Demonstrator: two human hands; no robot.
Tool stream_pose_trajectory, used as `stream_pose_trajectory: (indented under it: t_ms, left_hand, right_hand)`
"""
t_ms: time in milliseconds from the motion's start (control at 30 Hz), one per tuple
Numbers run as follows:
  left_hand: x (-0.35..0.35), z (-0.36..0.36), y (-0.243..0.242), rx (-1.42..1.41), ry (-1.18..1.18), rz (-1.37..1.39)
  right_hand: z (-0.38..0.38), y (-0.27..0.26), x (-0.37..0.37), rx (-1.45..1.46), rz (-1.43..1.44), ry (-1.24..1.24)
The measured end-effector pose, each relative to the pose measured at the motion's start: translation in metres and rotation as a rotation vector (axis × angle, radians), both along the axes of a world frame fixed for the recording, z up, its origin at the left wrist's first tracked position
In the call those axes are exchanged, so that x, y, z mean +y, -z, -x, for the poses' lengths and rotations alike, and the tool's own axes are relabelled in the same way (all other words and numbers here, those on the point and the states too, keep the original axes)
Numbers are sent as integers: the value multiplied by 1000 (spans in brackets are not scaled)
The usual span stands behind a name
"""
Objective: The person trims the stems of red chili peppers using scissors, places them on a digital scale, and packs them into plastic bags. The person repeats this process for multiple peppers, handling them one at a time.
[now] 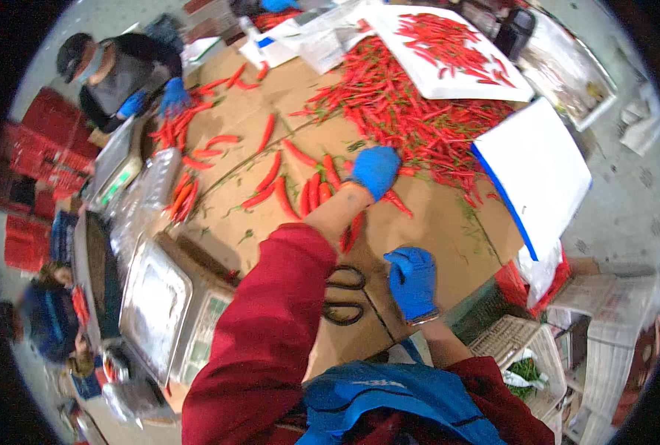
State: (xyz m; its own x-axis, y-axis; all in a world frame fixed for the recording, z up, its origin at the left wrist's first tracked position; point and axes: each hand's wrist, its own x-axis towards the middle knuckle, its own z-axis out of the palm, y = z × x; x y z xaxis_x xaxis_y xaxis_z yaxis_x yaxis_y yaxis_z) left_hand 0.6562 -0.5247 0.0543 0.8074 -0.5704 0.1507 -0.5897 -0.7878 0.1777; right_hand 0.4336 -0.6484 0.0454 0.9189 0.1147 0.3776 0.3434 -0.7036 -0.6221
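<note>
My left hand (376, 173), in a blue glove, reaches over the cardboard tabletop (302, 125) at the edge of the large heap of red chili peppers (396, 94). Its fingers point down, and whether they grip a pepper is hidden. Close beside it, larger red peppers (313, 192) lie in a loose row, and one more pepper (352, 232) is under my left wrist. Curled and lower on the table, my gloved right hand (414, 282) shows nothing in its fingers. Dark scissors handles (345, 297) stick out from beneath my left sleeve.
A white foam tray (441, 92) of peppers rests on the heap. To the right, a blue-edged white foam lid or box (535, 172) stands tilted. Weighing scales (157, 306) and clear plastic packs (154, 178) line the left edge. A gloved co-worker (124, 78) handles peppers across the table.
</note>
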Motion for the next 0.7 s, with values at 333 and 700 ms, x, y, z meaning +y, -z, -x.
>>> stream_pose_trajectory:
  t_ms: [333, 700]
  left_hand:
    - [33, 37, -71, -157, -27, 275]
    - [409, 70, -58, -139, -1161, -214]
  right_hand:
    - [6, 1, 2, -16, -12, -35]
    - [2, 1, 2, 10, 60, -54]
